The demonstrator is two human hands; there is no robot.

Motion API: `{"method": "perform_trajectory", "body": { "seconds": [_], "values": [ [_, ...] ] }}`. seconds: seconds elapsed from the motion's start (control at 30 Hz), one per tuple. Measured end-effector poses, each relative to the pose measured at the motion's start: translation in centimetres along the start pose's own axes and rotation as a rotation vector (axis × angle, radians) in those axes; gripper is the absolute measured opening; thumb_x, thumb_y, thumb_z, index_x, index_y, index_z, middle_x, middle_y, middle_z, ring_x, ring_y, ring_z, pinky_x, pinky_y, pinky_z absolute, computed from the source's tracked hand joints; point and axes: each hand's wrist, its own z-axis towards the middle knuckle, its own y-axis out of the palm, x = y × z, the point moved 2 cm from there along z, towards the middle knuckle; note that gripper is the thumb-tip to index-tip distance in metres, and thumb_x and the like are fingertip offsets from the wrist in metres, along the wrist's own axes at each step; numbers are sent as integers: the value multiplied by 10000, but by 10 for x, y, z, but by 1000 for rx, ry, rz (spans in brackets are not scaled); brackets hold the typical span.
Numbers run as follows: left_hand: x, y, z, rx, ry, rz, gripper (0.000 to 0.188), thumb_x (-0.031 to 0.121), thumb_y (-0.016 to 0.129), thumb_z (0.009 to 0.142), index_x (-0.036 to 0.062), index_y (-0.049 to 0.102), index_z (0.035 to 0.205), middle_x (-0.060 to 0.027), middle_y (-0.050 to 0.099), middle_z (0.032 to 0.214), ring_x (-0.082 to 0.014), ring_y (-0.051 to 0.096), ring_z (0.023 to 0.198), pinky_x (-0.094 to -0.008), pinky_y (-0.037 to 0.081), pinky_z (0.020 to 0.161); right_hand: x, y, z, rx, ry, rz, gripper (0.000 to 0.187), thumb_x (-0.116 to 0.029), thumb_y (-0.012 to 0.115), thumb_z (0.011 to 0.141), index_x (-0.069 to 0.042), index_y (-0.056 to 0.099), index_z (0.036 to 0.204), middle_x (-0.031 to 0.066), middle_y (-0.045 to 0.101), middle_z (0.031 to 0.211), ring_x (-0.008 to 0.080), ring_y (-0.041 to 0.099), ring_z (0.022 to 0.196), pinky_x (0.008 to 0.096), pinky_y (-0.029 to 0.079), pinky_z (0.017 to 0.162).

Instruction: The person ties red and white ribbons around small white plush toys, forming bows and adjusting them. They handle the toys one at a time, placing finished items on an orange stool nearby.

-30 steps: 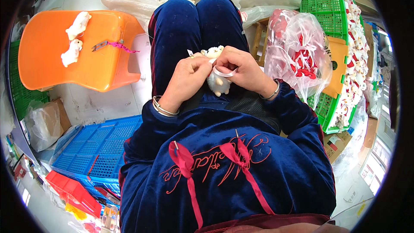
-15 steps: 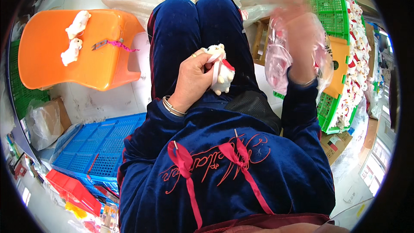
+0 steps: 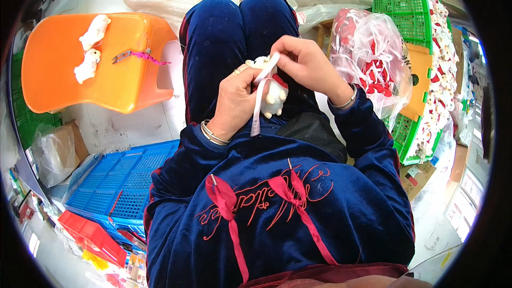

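Over my lap, my left hand (image 3: 234,97) is closed round a small white plush animal (image 3: 275,99) with a bit of red at its neck. A pale pink ribbon (image 3: 256,113) loops about the plush and hangs down beside my left fingers. My right hand (image 3: 311,65) pinches the upper part of this ribbon between thumb and forefinger, just above the toy's head. The head is partly hidden by the ribbon and my fingers.
Left of me, an orange stool (image 3: 53,69) bears two white plush animals (image 3: 95,32) and small thread snips (image 3: 121,57) with a pink cord. A blue crate (image 3: 128,173) stands below it. At right are a clear bag (image 3: 397,42) of red pieces and a green crate (image 3: 401,0).
My right hand has come from the clear bag at the right to the plush and now grips the ribbon. My left hand stays around the plush.
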Motion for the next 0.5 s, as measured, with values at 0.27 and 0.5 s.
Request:
{"method": "perform_trajectory", "body": {
  "seconds": [0.27,0.5],
  "values": [
    [3,3,0,59,121,60,150,-27,781,849,15,679,951,-30,588,823,-79,515,621,-225,401,558,20,-7,-10,73,347,605,157,-163,553,1015,-53,601,914,36,598,701,76,508,555,225,388,510],
    [-1,3,3,64,179,99,140,-25,773,852,20,674,939,-36,597,819,-79,544,630,-232,417,555,6,-12,-36,-369,333,734,194,-180,619,1007,-12,665,923,70,710,804,91,599,591,215,472,571]
  ]
}}
